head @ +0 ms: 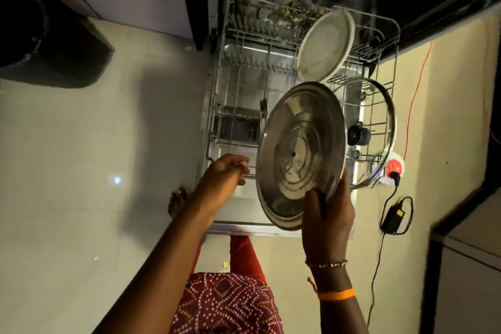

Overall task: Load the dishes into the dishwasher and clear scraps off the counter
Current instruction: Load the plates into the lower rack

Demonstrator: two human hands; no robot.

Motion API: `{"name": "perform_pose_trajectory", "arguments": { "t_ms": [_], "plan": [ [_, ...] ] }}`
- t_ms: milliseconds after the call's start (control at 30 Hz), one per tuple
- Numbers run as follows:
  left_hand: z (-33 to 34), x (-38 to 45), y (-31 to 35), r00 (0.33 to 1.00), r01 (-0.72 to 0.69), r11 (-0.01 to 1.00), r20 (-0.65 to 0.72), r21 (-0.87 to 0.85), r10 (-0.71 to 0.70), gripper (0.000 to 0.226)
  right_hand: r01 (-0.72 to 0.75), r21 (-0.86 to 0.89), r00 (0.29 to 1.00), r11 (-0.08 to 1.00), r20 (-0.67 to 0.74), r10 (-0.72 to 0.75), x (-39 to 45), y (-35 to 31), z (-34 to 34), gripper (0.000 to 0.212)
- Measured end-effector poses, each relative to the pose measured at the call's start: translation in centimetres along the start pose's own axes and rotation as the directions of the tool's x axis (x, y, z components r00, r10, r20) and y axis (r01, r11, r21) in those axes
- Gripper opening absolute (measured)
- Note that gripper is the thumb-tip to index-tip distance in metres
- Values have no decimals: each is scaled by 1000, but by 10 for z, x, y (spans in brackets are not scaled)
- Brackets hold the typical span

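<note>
My right hand (329, 214) grips the lower rim of a round steel plate (301, 154), held tilted on edge above the pulled-out lower rack (238, 68) of the open dishwasher. My left hand (227, 173) has its fingers curled around the rack's front bar, left of the plate. In the rack a white plate (325, 46) stands on edge at the back right. A glass pan lid (379, 127) with a dark knob leans at the right side. Food scraps lie among the back tines.
The open dishwasher door (244, 228) lies flat below the rack. A dark bin (40, 35) stands at the far left on the tiled floor. An orange cable, a black adapter (393, 217) and a plug lie on the floor to the right. A counter edge (461, 238) is at the lower right.
</note>
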State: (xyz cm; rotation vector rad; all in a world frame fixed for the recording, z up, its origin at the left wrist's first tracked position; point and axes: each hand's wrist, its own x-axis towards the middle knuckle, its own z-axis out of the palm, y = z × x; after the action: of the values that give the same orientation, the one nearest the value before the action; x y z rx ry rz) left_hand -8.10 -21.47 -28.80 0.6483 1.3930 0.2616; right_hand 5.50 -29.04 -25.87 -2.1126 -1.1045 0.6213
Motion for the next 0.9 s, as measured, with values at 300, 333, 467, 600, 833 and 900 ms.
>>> {"name": "perform_pose_trajectory", "arguments": {
  "t_ms": [300,333,467,600,833,900],
  "plan": [
    [55,-22,4,996,-20,994,86,112,10,16,1,167,960,986,-275,46,15,26,-62,53],
    [65,-23,6,996,-25,994,92,109,15,15,4,176,958,984,-283,47,21,31,-72,49],
    [111,-23,12,992,-44,993,125,108,31,12,27,190,936,981,-349,42,43,48,-115,42],
    [173,-26,20,984,-74,994,166,77,61,15,23,218,906,976,-417,72,67,74,-175,43],
    [268,-16,25,991,-47,997,129,57,39,20,1,191,897,982,-434,84,106,126,-246,31],
    [279,-9,23,995,-40,998,92,56,35,24,-5,167,911,986,-406,74,114,139,-251,31]
  ]
}}
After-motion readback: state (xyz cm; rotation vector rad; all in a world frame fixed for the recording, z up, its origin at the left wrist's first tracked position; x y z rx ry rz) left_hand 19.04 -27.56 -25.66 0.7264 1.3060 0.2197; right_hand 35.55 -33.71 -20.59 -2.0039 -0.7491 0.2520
